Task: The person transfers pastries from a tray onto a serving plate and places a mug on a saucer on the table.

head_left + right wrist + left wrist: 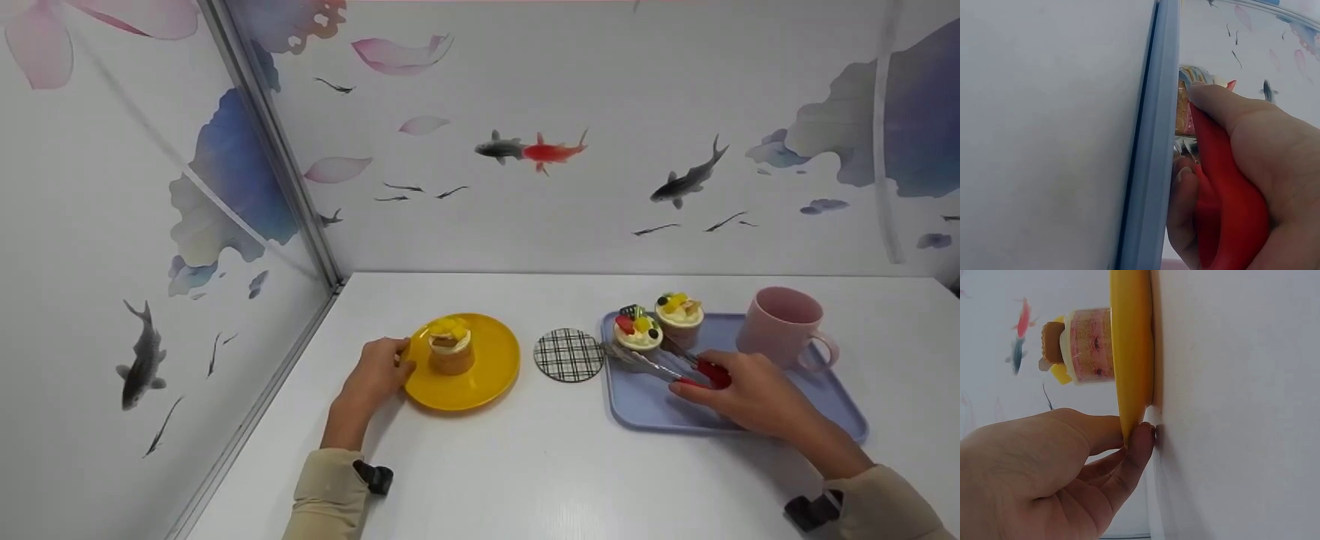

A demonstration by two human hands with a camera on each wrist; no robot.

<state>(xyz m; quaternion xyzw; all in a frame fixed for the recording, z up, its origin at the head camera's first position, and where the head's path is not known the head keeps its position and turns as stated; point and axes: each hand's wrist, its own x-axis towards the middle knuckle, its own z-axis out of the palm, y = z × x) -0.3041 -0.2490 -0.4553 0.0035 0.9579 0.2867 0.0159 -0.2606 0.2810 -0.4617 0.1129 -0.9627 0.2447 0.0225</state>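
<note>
My left hand (381,369) pinches the left rim of a round yellow plate (491,375); the left wrist view shows the thumb above the rim and fingers below. On that plate stands a small dessert cup (451,356) with yellow fruit and a biscuit on cream. Metal tongs with red handles (1235,202) are gripped in my right hand (761,394). The tong arms (649,365) lie spread on either side of a fruit-topped dessert cup (637,331) on a blue tray (652,412). Whether they touch it, I cannot tell. A similar cup (679,319) stands just behind.
A pink mug (776,330) stands on the tray's right part, handle to the right. Between plate and tray lies a round checked coaster (568,355), close to the tongs' far tip. White walls with painted fish border the white table (517,480) at the back and left.
</note>
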